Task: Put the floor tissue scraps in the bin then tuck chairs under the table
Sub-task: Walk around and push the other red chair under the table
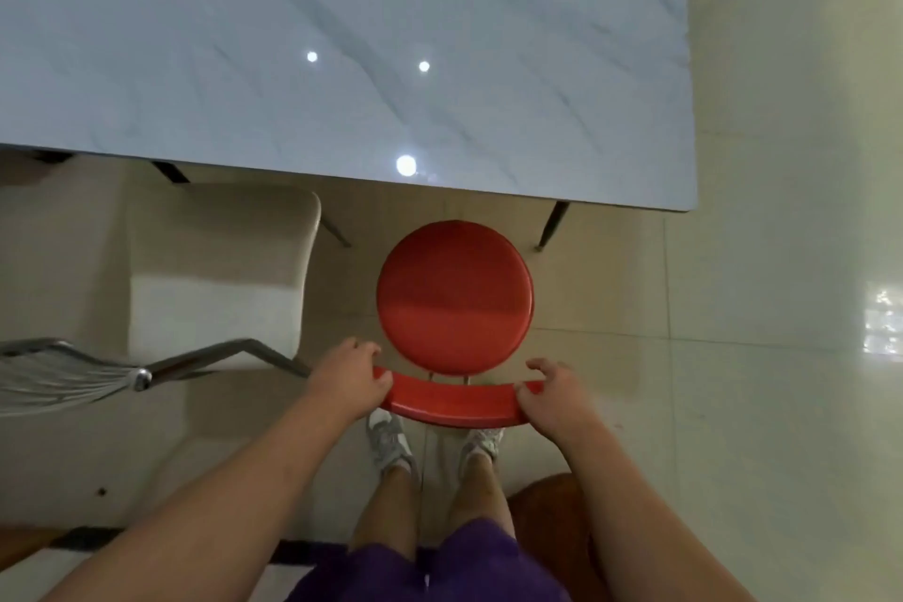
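On the pale tiled floor point(762, 308) stands a marble-topped table point(342, 39), its near edge running across the view. A cream chair point(215, 279) sits to the left, its front partly under that edge. The red chair point(454, 296) stands just short of the table, its round seat fully clear of the tabletop, near the table's right-hand leg. The left hand point(349, 381) is curled around the left end of the curved red backrest point(454, 401), and the right hand point(557, 398) grips its right end.
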